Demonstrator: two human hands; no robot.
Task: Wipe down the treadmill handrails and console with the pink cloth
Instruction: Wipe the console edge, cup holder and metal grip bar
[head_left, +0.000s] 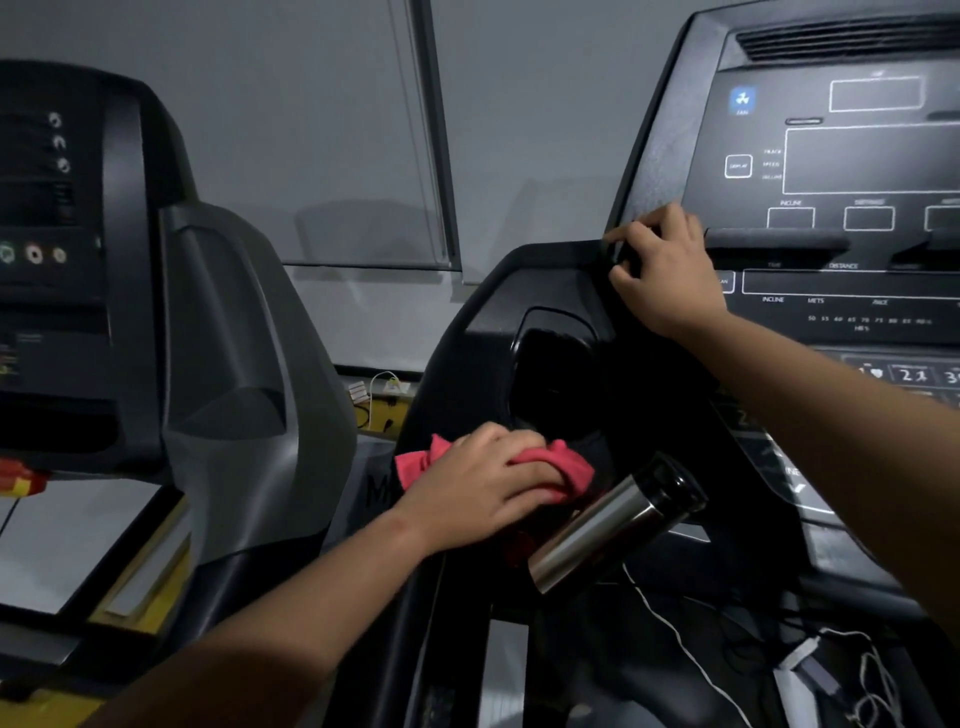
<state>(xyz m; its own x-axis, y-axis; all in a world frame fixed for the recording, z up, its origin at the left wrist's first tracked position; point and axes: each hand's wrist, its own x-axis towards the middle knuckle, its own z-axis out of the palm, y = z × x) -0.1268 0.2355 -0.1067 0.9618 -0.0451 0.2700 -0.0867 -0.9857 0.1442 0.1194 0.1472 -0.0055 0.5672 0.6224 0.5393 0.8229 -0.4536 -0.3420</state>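
- A person's left grip (483, 483) is clenched over the bunched pink cloth (574, 470), pressing it to the glossy black moulding of the treadmill (467, 312), just below a deep, rounded cup recess (550, 374).
- The cloth is soft and crumpled, with loose corners poking out on both sides of the knuckles.
- The right grip (670, 270) is curled round the left edge of the console (857, 161), fingertips hooked over a matte, grainy bezel.
- The console face is flat and dark, marked with white outlined boxes, small lettering and a blue fan button; a slotted vent runs along its top.
- A polished steel cylinder (613, 525) with a black end slants just beside the cloth, on its right.
- A thin white cable (675, 629) trails below it toward tangled leads.
- A second machine (223, 338), grey and black plastic with round buttons on its panel, stands at left.
- Behind both, a pale grey wall carries a drawn roller blind (363, 130); the room is dim.
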